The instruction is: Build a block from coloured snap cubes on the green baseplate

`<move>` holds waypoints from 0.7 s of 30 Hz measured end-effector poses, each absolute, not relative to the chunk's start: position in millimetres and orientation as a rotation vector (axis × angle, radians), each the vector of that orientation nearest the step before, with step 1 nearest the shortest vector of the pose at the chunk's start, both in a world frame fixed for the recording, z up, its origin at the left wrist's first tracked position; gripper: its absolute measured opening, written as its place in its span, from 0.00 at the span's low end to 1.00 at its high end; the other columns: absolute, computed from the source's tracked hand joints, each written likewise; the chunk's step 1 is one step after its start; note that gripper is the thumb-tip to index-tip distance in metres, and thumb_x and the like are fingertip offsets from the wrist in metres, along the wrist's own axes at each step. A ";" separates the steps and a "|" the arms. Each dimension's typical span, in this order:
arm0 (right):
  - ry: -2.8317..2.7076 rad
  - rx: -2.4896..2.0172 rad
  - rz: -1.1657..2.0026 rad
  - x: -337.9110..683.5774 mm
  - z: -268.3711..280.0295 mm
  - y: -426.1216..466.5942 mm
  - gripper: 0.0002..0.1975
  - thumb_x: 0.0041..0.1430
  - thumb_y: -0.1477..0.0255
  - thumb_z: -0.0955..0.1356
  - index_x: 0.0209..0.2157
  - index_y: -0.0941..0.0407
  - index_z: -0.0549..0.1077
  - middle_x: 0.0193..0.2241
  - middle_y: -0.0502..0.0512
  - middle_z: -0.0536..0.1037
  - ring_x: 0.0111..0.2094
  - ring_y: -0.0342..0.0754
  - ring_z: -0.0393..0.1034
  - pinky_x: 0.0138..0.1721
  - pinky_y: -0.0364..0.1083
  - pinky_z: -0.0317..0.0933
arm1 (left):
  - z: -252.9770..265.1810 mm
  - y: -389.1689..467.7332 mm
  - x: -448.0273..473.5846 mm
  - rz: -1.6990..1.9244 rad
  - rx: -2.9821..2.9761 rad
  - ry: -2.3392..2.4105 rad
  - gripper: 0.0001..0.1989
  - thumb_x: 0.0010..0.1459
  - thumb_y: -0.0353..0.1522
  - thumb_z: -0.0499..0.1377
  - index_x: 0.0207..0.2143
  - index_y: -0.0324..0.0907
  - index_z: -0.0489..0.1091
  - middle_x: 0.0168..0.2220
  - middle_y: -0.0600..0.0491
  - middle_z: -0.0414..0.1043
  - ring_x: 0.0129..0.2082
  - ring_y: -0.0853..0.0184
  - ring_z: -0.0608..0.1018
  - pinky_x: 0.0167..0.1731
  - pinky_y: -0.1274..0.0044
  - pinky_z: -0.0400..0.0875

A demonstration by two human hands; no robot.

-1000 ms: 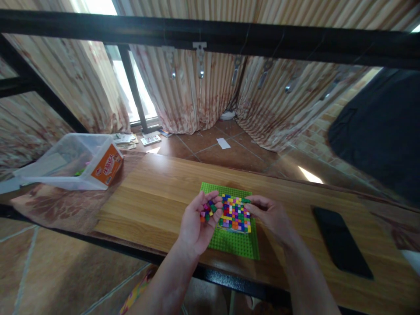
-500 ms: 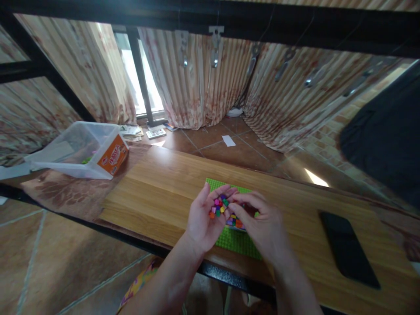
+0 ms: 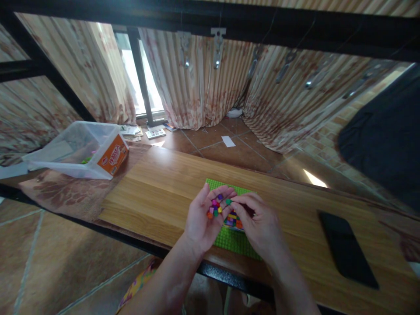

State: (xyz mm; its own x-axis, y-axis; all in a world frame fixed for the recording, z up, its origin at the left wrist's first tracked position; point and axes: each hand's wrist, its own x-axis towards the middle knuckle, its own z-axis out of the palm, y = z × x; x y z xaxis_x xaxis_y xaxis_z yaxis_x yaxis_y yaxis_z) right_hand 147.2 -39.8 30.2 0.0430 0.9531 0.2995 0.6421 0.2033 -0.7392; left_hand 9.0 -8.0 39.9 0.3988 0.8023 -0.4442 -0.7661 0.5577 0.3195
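My left hand [image 3: 200, 221] is palm up and cupped, holding several small coloured toy bricks [image 3: 215, 210]: pink, purple, yellow, orange and green ones. Thumb and forefinger of my right hand [image 3: 257, 218] pinch a small green brick [image 3: 229, 201] at the edge of the left fingers. Beneath both hands lies a green studded baseplate [image 3: 234, 242]. A block of multicoloured bricks [image 3: 233, 222] stands on it, partly hidden behind my hands.
The wooden board [image 3: 144, 192] lies on a table with a brown cloth [image 3: 78, 197]. A black phone [image 3: 348, 249] rests at the right. At the left stands a clear plastic bin [image 3: 78, 170] with an orange label and a few bright pieces. Metal clips [image 3: 217, 48] hang from the dark bar [image 3: 147, 13].
My right thumb and forefinger have drawn the green brick slightly away from the pile in my left palm. Both hands stay in nearly the same place.
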 end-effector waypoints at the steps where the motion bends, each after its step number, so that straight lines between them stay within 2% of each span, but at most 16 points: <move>1: -1.655 -1.530 0.481 153.1 31.3 -40.1 0.09 0.62 0.68 0.65 0.34 0.53 0.77 0.33 0.53 0.77 0.36 0.47 0.73 0.37 0.45 0.65 | 38.8 -7.2 8.3 1.007 0.058 0.640 0.19 0.63 0.40 0.52 0.36 0.32 0.74 0.40 0.40 0.75 0.40 0.65 0.78 0.39 0.77 0.75; 4: -1.566 -1.624 0.399 175.5 33.5 -41.9 0.09 0.61 0.66 0.66 0.34 0.53 0.78 0.32 0.53 0.78 0.34 0.48 0.73 0.35 0.46 0.64 | 34.0 -5.0 6.0 1.028 0.043 0.802 0.14 0.63 0.34 0.53 0.33 0.33 0.73 0.32 0.44 0.74 0.29 0.71 0.76 0.28 0.82 0.73; 7: -1.521 -1.717 0.348 195.2 33.8 -44.5 0.09 0.59 0.65 0.67 0.34 0.52 0.78 0.34 0.53 0.79 0.34 0.48 0.73 0.35 0.46 0.64 | 30.3 -4.0 4.6 1.020 0.060 0.881 0.11 0.62 0.30 0.53 0.33 0.33 0.72 0.27 0.49 0.71 0.21 0.76 0.70 0.17 0.86 0.65; 15: -1.647 -1.776 0.448 201.1 20.2 -40.2 0.10 0.59 0.64 0.66 0.32 0.52 0.78 0.35 0.53 0.76 0.34 0.48 0.71 0.36 0.47 0.63 | 31.5 -5.4 6.1 0.983 0.107 0.849 0.08 0.60 0.28 0.55 0.34 0.32 0.72 0.26 0.52 0.69 0.20 0.78 0.68 0.15 0.87 0.61; 21: -1.695 -1.835 0.313 197.3 13.1 -34.5 0.09 0.57 0.65 0.67 0.31 0.53 0.79 0.36 0.55 0.74 0.39 0.51 0.70 0.41 0.50 0.62 | 31.8 -5.7 5.6 0.974 0.135 0.851 0.07 0.60 0.28 0.55 0.34 0.33 0.72 0.27 0.52 0.69 0.20 0.78 0.68 0.16 0.87 0.61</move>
